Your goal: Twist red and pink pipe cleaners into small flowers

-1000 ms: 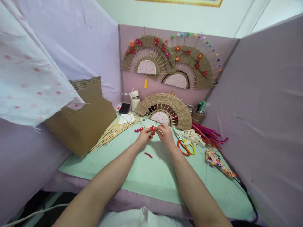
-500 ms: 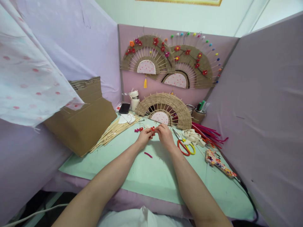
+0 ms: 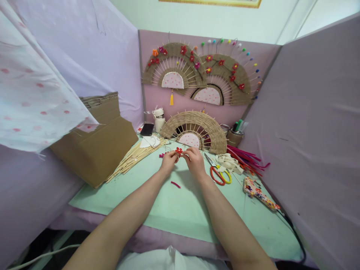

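A small red pipe-cleaner flower [image 3: 179,150] is pinched between my two hands, above the middle of the table. My left hand [image 3: 169,163] grips it from the left with closed fingers. On its other side, my right hand [image 3: 194,161] holds it between thumb and fingertips. Just left of my fingers lies a magenta fuzzy piece [image 3: 162,154], partly hidden. A short magenta pipe-cleaner piece [image 3: 176,184] rests on the green cloth nearer to me. Behind my hands stands a twine-woven fan [image 3: 197,117] with a pink dotted half-circle at its centre.
Right of my hands lie scissors [image 3: 218,175], cream fabric strips [image 3: 229,163], magenta and red pipe cleaners [image 3: 249,159] and a floral glue gun [image 3: 260,193] with a cord. Bamboo sticks [image 3: 132,159] and a cardboard box [image 3: 98,146] are left. Decorated fans [image 3: 180,48] hang behind.
The red flower is now more visible, its petals facing up between my fingertips. My hands have shifted slightly, and the whole view has moved a little.
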The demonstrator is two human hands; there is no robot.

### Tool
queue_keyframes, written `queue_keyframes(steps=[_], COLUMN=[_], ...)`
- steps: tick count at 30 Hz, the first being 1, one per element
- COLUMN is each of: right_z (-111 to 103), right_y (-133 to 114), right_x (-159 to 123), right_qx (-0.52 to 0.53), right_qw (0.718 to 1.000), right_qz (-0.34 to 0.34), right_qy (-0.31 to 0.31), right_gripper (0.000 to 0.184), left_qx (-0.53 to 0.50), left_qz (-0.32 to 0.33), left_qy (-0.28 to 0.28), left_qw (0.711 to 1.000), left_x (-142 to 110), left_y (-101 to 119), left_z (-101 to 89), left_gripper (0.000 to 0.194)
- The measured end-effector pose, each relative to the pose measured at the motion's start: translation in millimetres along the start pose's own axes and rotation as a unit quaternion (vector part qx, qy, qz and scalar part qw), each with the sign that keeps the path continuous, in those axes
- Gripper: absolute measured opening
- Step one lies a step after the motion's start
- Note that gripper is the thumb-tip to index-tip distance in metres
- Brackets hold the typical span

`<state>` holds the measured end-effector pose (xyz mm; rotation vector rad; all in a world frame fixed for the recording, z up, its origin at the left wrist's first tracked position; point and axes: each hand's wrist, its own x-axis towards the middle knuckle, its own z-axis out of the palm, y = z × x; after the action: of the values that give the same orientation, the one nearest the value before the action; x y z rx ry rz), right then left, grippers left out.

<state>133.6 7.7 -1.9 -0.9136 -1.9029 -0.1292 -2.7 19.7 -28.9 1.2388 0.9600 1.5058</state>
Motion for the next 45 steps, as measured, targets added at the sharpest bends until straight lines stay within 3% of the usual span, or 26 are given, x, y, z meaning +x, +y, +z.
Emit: queue_keyframes(steps=[9, 24, 33, 36, 39, 45], right_z=[6, 0, -1, -3, -7, -13], right_y=[-3, -6, -9, -8, -4, 5], right_x=[-4, -2, -1, 0, 5, 10], right_qx=[-0.019, -0.046, -0.023, 0.037, 0.112, 0.238], right_qw=[1.000, 0.997, 0.998, 0.998, 0.983, 0.929], right_qz=[0.003, 0.011, 0.022, 0.055, 0.133, 0.281], right_qy=[0.005, -0.054, -0.045, 0.004, 0.064, -0.025], right_gripper=[0.019, 0.023, 0.024, 0.021, 0.022, 0.030], left_qx=[0.008, 0.044, 0.057, 0.062, 0.066, 0.068], left_qz=[0.011, 0.006, 0.014, 0.028, 0.037, 0.047], left_qy=[-0.009, 0.008, 0.002, 0.003, -0.019, -0.054], left_qw=[1.000, 0.999, 0.998, 0.998, 0.997, 0.995], left_x=[-4, -4, -4, -4, -4, -5], left_y=[-1, -3, 1, 5, 10, 13], left_z=[4.4, 1.8, 0.6, -0.6, -2.0, -1.8], left_gripper=[0.020, 0.022, 0.020, 0.020, 0.024, 0.024])
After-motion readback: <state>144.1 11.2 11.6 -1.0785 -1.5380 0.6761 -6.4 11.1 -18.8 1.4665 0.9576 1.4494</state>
